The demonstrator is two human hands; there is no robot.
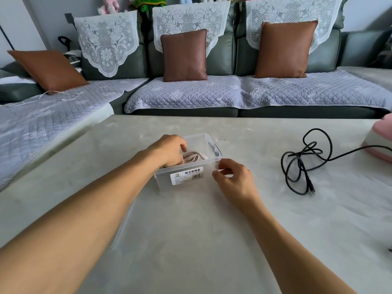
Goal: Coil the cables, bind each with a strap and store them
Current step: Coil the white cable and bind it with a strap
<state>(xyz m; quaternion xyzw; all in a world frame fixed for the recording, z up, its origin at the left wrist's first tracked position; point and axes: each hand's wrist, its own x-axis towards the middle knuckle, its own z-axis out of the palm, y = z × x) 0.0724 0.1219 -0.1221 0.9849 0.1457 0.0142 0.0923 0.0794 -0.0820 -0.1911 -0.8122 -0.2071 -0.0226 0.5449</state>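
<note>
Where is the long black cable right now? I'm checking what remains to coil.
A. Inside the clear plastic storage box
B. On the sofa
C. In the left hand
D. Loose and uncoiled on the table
D: the long black cable sprawls in loose loops on the pale table, right of the clear plastic storage box, untouched by either hand.

Clear glossy plastic box [209, 143] w/ paper label [186, 175]; matt stone-look table [191, 230]; black matt cable [301, 164].

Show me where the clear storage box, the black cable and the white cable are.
clear storage box [186, 176]: head view, labelled front wall.
black cable [297, 164]: head view, tangled middle.
white cable [192, 157]: head view, coil inside box.
</note>
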